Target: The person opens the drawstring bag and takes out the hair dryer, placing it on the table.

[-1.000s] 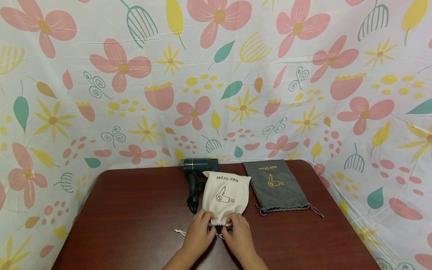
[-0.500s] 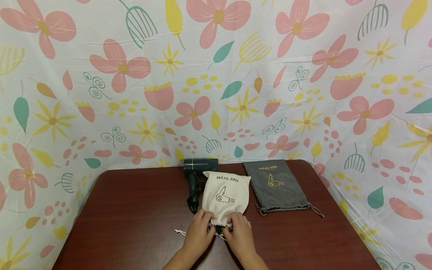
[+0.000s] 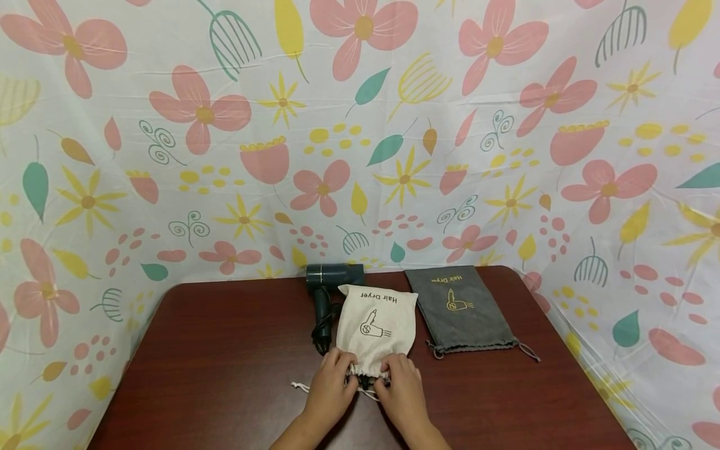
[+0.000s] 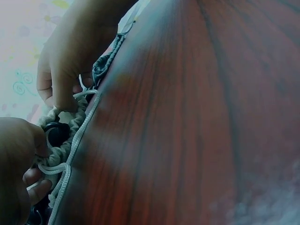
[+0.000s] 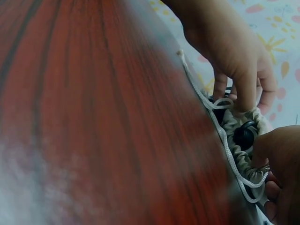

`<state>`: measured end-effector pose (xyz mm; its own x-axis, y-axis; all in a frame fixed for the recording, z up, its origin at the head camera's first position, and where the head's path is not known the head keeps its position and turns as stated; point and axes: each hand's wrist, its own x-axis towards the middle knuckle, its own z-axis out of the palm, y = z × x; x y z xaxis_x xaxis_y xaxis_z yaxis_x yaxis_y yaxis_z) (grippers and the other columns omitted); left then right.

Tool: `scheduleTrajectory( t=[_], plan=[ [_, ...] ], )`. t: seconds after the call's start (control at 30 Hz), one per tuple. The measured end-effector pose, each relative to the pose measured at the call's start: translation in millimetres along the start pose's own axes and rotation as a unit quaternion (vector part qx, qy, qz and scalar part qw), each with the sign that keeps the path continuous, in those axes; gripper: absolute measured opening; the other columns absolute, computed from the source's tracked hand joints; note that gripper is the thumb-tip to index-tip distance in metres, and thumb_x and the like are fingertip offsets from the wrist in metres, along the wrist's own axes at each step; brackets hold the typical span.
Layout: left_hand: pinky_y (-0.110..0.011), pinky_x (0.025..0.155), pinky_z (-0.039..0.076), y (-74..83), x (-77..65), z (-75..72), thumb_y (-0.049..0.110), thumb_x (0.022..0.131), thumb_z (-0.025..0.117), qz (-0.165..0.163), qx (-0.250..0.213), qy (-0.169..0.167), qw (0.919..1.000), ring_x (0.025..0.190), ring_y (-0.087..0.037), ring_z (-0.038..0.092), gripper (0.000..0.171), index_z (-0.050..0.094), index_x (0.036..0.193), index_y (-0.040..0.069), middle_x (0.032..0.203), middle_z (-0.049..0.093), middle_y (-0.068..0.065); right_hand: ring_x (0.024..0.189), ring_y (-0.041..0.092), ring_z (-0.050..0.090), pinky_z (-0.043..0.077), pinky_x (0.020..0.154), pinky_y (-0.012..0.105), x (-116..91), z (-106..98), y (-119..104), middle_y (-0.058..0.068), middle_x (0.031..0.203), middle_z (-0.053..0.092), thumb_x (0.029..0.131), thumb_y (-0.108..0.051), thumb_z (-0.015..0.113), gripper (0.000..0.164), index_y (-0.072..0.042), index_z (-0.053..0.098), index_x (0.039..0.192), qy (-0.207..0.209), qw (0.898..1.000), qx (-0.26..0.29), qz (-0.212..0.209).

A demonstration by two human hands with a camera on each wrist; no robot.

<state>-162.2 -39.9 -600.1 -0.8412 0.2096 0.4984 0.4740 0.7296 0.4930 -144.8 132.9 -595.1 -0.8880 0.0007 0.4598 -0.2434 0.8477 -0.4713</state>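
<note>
A beige cloth drawstring bag (image 3: 378,322), printed "Hair Dryer" with a dryer drawing, lies on the table with its gathered mouth toward me. My left hand (image 3: 332,384) pinches one side of the mouth, thumb and fingers on the hem. Opposite it, my right hand (image 3: 402,390) pinches the other side. Between them the mouth gapes, and a black rounded part (image 5: 243,137) with a loop of cord shows inside; the rest of that thing is hidden by the cloth. A white drawstring (image 4: 77,143) runs loose along the table beneath the mouth.
A dark hair dryer (image 3: 334,275) with its cord bundled at the handle lies behind the bag to the left. To the right lies a flat grey drawstring bag (image 3: 464,312). The brown table (image 3: 225,362) meets a flowered cloth backdrop (image 3: 360,125).
My right hand has shifted slightly to the right, and the bag's mouth stands a little wider. My left hand and the things on the table look much the same.
</note>
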Motion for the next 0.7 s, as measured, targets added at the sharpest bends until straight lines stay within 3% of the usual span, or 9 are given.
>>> scheduleTrajectory(
  t=[0.7],
  plan=[
    [-0.022,0.066,0.045,0.2,-0.1,-2.7,0.004,0.078,0.072,-0.037,-0.022,-0.019,0.9989,0.086,-0.008,0.048,0.03,0.064,0.102,0.02,0.1,0.052,0.006,0.075,0.008,0.039,0.032,0.07,0.03,-1.3,-1.0,2.8,-0.008,0.079,0.043,0.064,-0.002,0.078,0.035,-0.014,0.055,0.087,0.013,1.0,-0.002,0.017]
  ],
)
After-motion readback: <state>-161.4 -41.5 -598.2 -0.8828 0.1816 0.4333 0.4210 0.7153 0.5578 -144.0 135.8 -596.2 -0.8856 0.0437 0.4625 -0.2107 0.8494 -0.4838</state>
